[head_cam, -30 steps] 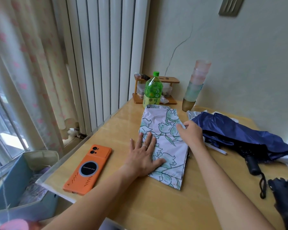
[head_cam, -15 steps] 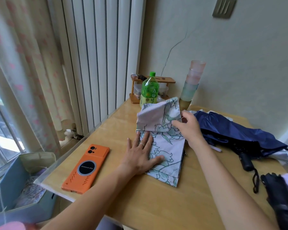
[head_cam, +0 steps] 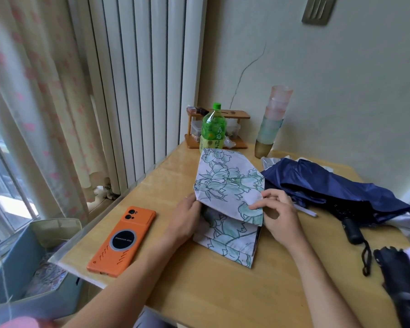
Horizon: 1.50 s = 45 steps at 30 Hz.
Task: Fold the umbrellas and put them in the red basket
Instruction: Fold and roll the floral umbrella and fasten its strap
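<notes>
Lifted off the cloth since a moment ago, the left hand (head_cam: 187,218) pinches one edge of the raised flap; the right hand (head_cam: 279,218) pinches the other. The white green-flowered umbrella (head_cam: 227,185) lies in flat layers at the centre of the table (head_cam: 211,299). Three umbrellas counted: this one, a navy umbrella (head_cam: 329,185), a black umbrella (head_cam: 402,280).

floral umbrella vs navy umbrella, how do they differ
The floral umbrella is white with green flowers; the navy umbrella is plain dark blue. The floral umbrella is folded flat; the navy umbrella lies loose and crumpled. The left hand and right hand hold the floral umbrella; nothing touches the navy umbrella. Both lie on the table.
</notes>
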Each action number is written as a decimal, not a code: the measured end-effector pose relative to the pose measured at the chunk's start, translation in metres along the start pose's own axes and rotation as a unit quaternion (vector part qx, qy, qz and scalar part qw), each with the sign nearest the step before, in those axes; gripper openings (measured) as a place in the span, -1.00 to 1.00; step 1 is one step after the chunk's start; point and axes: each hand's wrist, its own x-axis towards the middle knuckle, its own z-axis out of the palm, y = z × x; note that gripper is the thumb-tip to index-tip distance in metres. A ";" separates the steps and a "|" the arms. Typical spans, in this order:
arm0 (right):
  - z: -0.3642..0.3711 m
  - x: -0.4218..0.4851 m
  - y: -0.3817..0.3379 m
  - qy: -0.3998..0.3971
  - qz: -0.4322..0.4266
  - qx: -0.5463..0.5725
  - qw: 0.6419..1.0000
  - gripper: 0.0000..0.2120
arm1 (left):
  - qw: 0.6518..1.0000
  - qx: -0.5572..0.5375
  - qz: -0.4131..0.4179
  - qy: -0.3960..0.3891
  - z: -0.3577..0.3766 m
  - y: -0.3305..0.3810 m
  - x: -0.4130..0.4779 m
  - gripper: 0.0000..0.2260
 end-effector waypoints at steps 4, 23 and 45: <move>0.002 0.000 0.000 -0.012 0.009 -0.026 1.000 -0.49 | 0.994 -0.099 -0.045 0.005 -0.012 0.001 -0.003 -0.41; 0.072 -0.017 -0.078 0.060 -0.170 -0.189 0.965 -0.89 | 0.993 -0.068 -0.068 0.062 -0.007 0.005 -0.001 -0.54; 0.064 -0.027 -0.083 -0.003 -0.142 -0.108 0.984 -0.98 | 0.994 -0.074 -0.055 0.054 -0.009 0.003 -0.001 -0.54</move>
